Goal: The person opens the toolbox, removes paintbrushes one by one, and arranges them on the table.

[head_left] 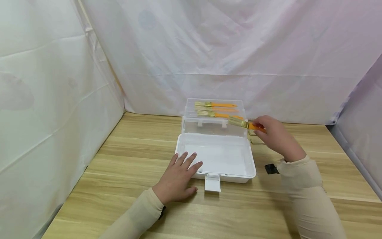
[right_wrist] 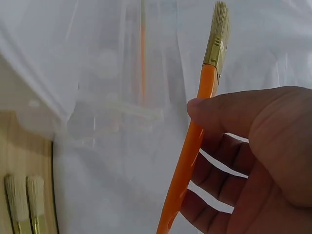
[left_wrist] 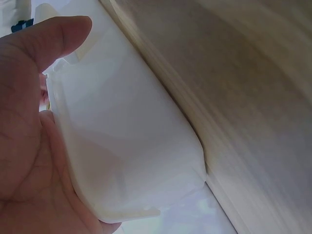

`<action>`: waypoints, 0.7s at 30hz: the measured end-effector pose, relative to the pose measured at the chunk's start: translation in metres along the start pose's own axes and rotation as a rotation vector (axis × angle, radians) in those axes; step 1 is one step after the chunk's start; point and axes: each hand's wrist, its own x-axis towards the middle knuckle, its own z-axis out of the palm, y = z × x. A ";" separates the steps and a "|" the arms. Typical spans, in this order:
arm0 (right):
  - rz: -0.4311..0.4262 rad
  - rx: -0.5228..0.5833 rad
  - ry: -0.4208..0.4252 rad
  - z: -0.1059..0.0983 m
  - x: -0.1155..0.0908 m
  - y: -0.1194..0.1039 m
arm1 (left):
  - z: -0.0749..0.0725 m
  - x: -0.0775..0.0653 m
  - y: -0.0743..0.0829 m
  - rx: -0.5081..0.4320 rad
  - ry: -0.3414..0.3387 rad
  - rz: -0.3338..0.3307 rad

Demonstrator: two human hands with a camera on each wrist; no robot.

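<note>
The right hand (head_left: 276, 136) was closed in a grasp on a flat paintbrush with an orange handle, a metal ferrule and pale bristles (head_left: 238, 122). The handle was pinched below the ferrule by the thumb and backed by bent fingers, a grip presumably chosen so that the bristle end was left free and the brush could be aimed easily. By the left hand (head_left: 176, 177) nothing was grasped: its fingers were spread and laid over the front left rim of a shallow white plastic box (head_left: 221, 159), probably so that the box was steadied. Its clear plastic lid (head_left: 191, 127) was raised at the back — kept there, it seemed, so that access was given — and the white plastic latch (head_left: 212, 183) was left hanging at the front.

The held brush was seen above the lid's right side, its bristles pointed leftward, ahead of the right hand and well apart from the left. At least two more orange-handled brushes (head_left: 223, 105) were laid side by side at the raised lid, beyond both hands; they were perhaps set parallel to save room. Two further pale-bristled brushes (right_wrist: 34, 200) were placed on the wood-grain table (head_left: 134, 139), right of the box — partly hidden behind the right hand in the head view.
</note>
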 end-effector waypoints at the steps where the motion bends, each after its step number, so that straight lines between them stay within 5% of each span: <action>1: 0.006 -0.008 -0.004 -0.002 -0.003 0.005 | 0.000 0.000 0.000 0.002 -0.001 0.000; 9: 0.050 -0.084 -0.010 -0.006 -0.025 0.046 | 0.002 0.000 -0.001 0.011 -0.007 0.000; 21: 0.033 -0.058 0.004 0.000 -0.044 0.087 | 0.002 0.000 0.000 -0.001 -0.003 0.001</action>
